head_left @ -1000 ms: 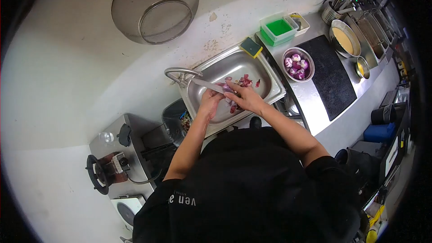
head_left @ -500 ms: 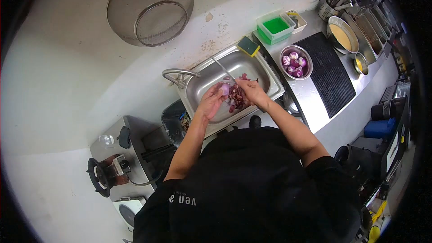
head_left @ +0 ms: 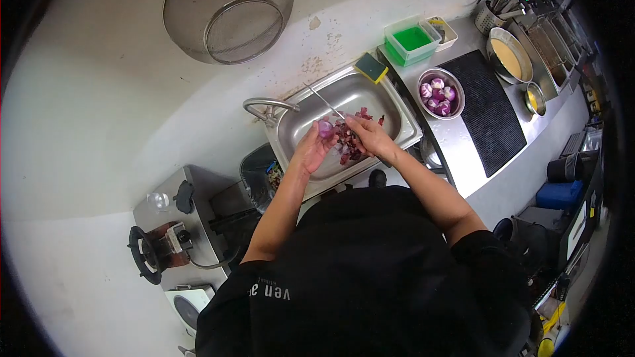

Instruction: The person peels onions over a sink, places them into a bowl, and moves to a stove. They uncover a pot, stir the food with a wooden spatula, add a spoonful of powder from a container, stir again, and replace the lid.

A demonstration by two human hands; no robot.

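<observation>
Over the steel sink (head_left: 296, 133), my left hand (head_left: 313, 151) is closed around a purple onion (head_left: 326, 129). My right hand (head_left: 369, 137) grips a knife (head_left: 322, 99) whose blade points up and left, past the onion toward the sink's back edge. The knife's handle is hidden inside my fingers. Below both hands, a heap of dark red onion skins (head_left: 348, 149) lies on the sink bottom. To the right, a round metal bowl (head_left: 424, 79) on the counter holds several peeled purple onions (head_left: 437, 94).
A curved faucet (head_left: 268, 107) rises at the sink's left. On its back right corner lies a sponge (head_left: 371, 68). A tub of green liquid (head_left: 411, 41), a black ribbed mat (head_left: 486, 112) and a bowl of yellow liquid (head_left: 508, 58) stand rightward. A lined bin (head_left: 254, 173) is below left.
The onion has been turned in my left hand, and the fingers have shifted around it. The knife stays in my right hand. The whole view has moved slightly.
</observation>
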